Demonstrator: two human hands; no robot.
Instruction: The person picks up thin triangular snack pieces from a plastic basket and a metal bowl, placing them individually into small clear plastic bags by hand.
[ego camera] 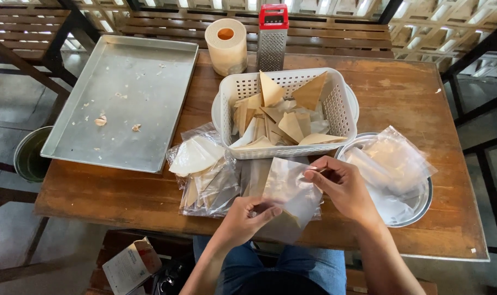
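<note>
The left hand (243,218) pinches the lower edge of a clear plastic bag (289,194), fingers pressed together on it; the right hand (344,188) pinches its upper right edge. The bag sits over the table's (418,98) near edge, its long axis running from 7 toward 1 o'clock, mouth uppermost. At 12 o'clock stands a white basket (336,104) of tan triangles (292,125); at 3, a metal bowl (423,210) of bags; at 9, filled packets (204,180).

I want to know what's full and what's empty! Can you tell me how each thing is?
Clear bag: held by both hands, one triangle inside.
White basket: heaped with tan triangles.
Metal tray: only crumbs.
Metal bowl: holds clear bags.
Grater: upright.
Paper roll: standing.
</note>
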